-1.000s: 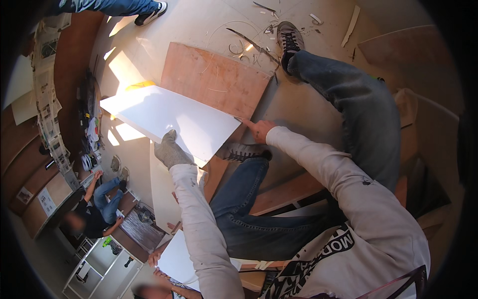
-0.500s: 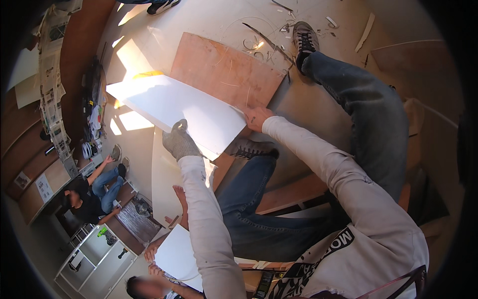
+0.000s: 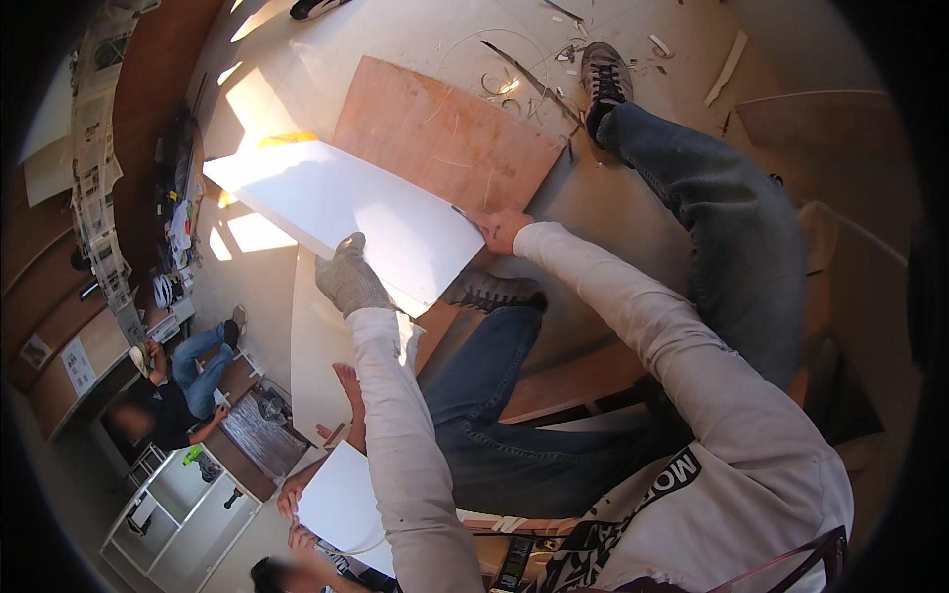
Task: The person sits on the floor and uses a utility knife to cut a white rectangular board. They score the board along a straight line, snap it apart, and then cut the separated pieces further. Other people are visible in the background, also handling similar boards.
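A white panel (image 3: 356,203) lies tilted across my front, sunlit at its far left end. My left hand (image 3: 353,280), in a grey knit glove, grips its near long edge, thumb on top and fingers underneath. My bare right hand (image 3: 502,229) is closed at the panel's right end. A thin dark tip (image 3: 461,211) shows beside its fingers along the panel's edge; the rest is hidden, and I cannot tell its exact kind. Beneath the panel is a reddish-brown board (image 3: 445,133) on the floor.
My shoes (image 3: 606,74) and bent legs flank the boards. Thin offcuts and strips (image 3: 534,79) litter the floor beyond. A co-worker (image 3: 336,568) at lower left holds another white panel (image 3: 341,499). Another person (image 3: 163,405) sits farther left near a white shelf frame (image 3: 178,509).
The view has shifted slightly. My right hand has slid a little along the panel's right end, and the thin dark tip now shows. The seated person at left has lifted a shoe.
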A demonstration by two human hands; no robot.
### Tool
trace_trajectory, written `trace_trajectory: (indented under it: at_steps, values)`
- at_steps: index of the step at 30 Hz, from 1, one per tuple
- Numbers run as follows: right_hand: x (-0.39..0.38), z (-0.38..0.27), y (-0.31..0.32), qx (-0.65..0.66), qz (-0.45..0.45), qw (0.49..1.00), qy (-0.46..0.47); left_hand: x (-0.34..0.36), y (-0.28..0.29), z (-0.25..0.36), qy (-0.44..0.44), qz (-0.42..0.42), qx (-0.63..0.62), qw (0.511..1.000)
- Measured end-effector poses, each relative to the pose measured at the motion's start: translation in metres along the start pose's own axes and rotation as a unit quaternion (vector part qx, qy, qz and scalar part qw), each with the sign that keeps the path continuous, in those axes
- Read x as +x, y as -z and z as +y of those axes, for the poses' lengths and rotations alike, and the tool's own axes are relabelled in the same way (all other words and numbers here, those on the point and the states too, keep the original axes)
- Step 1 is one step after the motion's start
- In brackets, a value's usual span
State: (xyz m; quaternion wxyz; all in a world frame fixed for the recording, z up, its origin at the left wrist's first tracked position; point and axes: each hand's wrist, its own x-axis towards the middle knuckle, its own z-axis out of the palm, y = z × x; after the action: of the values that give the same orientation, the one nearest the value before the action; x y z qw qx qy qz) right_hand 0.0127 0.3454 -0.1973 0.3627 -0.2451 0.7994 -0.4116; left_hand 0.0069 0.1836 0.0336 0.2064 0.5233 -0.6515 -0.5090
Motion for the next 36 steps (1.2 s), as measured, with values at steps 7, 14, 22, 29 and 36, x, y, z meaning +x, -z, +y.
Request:
trace_trajectory:
  at_steps: [7,14,22,29,36]
  values:
    - [-0.014,-0.007,0.010,-0.028,-0.027,0.999,-0.018,-0.008,-0.005,0.006,-0.058,-0.019,-0.006,0.998]
    - [-0.005,0.003,0.007,-0.010,-0.036,0.999,0.024,-0.004,-0.005,0.005,-0.021,0.003,0.005,1.000]
    - [-0.014,0.005,0.002,0.010,-0.013,1.000,0.011,-0.003,-0.008,0.002,-0.045,0.013,-0.015,0.999]
    - [0.005,0.026,-0.011,0.001,0.083,0.985,0.152,-0.007,-0.007,0.004,-0.033,-0.003,-0.016,0.999]
    - [0.013,0.026,-0.011,0.019,0.010,0.998,0.065,-0.007,-0.004,0.004,0.014,-0.025,-0.017,0.999]
